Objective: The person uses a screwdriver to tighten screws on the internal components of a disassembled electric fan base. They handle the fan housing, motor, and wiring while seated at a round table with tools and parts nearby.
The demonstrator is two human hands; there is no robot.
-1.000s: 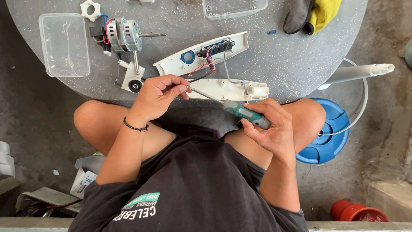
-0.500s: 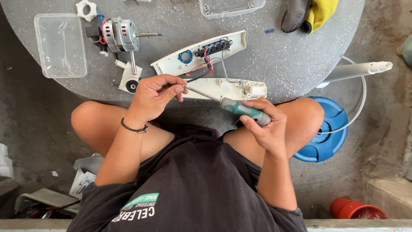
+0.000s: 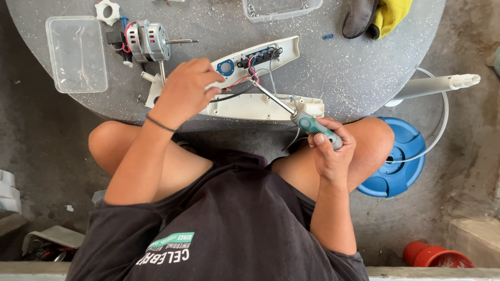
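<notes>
On the table, white housing halves (image 3: 260, 106) lie open, wires exposed

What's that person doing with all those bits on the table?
A person sits at a round grey table with taken-apart fan parts. The right hand holds a green screwdriver, its tip by the wires in a white casing. The left hand rests on another casing. A motor and clear box lie nearby.

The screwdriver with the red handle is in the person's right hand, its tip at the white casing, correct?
Not quite: the screwdriver handle is green, not red, as the head view shows. It is in the right hand, its tip at the white casing.
</notes>
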